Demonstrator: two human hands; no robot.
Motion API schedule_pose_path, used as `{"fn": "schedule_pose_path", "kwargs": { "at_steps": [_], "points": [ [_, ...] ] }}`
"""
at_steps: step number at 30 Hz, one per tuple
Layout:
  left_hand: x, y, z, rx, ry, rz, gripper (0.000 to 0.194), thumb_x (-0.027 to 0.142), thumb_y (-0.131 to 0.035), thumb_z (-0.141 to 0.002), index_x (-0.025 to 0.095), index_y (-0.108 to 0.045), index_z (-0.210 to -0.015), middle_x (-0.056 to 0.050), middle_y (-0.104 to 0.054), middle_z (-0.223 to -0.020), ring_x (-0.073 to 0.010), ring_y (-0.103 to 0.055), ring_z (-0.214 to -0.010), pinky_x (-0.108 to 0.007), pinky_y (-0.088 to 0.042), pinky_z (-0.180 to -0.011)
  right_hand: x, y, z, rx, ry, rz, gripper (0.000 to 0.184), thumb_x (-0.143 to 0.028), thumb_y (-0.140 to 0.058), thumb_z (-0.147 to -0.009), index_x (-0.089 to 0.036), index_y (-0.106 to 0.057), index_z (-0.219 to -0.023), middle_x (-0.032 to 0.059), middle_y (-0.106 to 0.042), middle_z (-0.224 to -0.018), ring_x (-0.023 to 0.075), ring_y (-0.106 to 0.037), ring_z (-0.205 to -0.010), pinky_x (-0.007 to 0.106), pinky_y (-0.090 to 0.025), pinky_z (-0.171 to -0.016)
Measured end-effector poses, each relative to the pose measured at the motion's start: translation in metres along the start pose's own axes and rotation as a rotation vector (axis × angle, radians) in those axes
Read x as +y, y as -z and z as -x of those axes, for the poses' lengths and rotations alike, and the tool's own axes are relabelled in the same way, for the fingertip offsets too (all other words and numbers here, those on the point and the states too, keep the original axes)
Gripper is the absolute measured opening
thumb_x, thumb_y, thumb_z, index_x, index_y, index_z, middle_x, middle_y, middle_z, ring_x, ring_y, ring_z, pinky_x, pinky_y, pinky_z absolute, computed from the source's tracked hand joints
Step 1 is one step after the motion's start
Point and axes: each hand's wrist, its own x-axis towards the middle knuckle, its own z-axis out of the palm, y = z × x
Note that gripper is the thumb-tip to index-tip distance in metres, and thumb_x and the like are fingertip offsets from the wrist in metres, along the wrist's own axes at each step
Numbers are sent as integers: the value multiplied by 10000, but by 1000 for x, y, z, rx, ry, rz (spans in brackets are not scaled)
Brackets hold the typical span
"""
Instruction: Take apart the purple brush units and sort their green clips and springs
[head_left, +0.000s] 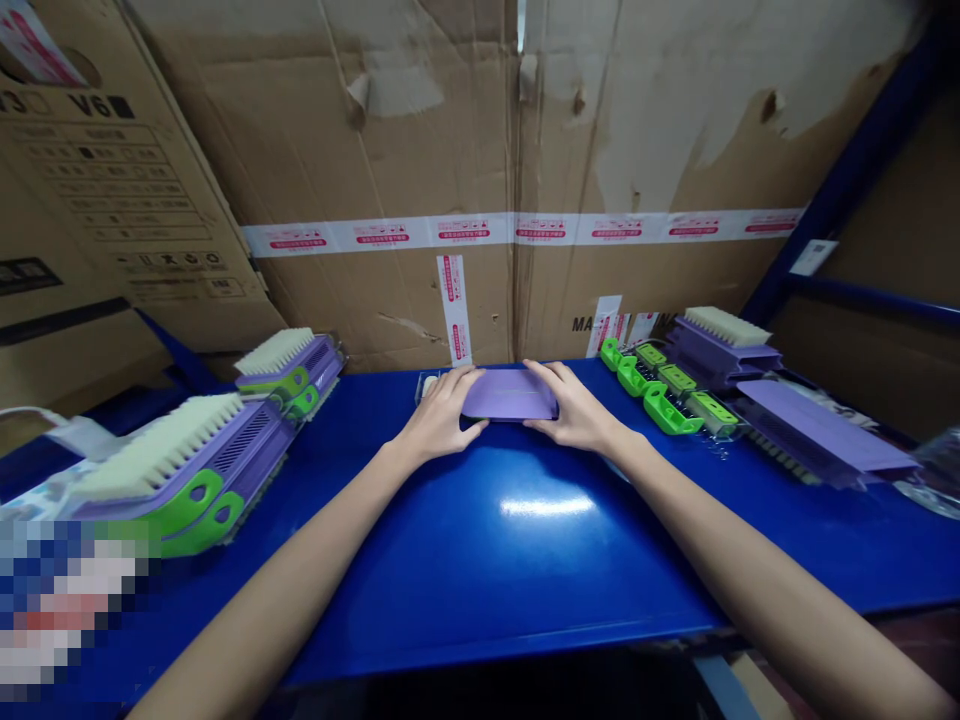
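A purple plastic brush body (510,393) is held between my two hands near the back of the blue table (525,580). Its flat purple face points toward me, and a thin bit of green shows along its lower edge. My left hand (444,412) grips the left end, thumb below and fingers over the top. At the other end, my right hand (571,408) grips it the same way. Just behind my left hand stands a small clear piece with something white in it (428,386), partly hidden. Any bristles on the held body are out of sight.
Purple brushes with cream bristles and green handles are stacked at left (225,460). On the right lie green handle pieces (671,410) beside more purple brush bodies (825,425). A cardboard wall (390,170) closes the back; a white cable plug (82,437) rests far left.
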Motion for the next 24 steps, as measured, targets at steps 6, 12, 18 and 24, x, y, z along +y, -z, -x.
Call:
{"fn": "schedule_pose_path", "kwargs": {
  "at_steps": [6,12,18,24],
  "points": [
    [0,3,-1,-19,-47,-75,727,251,-660,-691,208,-371,-1357,-129,-525,-1291,-308,-488,-1139,-461,-408,-958,-3,-1,0,-1,101,133,848,-252,-655,-743,-208,-244,-1484,173,-437,-1316,337,-449,-1189,541,-417,-995],
    [-3,4,-1,-40,-33,-205,757,323,-708,-674,189,-421,-1361,-156,-553,-1221,-323,-507,-1055,-463,-414,-884,-6,-2,-2,-4,109,131,850,-191,-619,-735,-225,-232,-1491,165,-438,-1318,342,-427,-1202,552,-415,-997],
    [-4,5,-2,-48,-43,-264,784,464,-732,-670,198,-466,-1358,-153,-573,-1094,-318,-512,-971,-455,-417,-826,-5,-1,-1,2,105,104,849,-191,-612,-753,-247,-206,-1497,158,-429,-1326,337,-432,-1210,554,-422,-993],
    [-5,8,1,-11,-11,-259,777,557,-652,-729,174,-450,-1374,-139,-589,-1040,-292,-509,-942,-427,-433,-828,2,-4,0,24,-19,-51,915,-296,-702,-712,-207,-226,-1488,158,-471,-1300,315,-474,-1180,530,-404,-1014]
  ]
}}
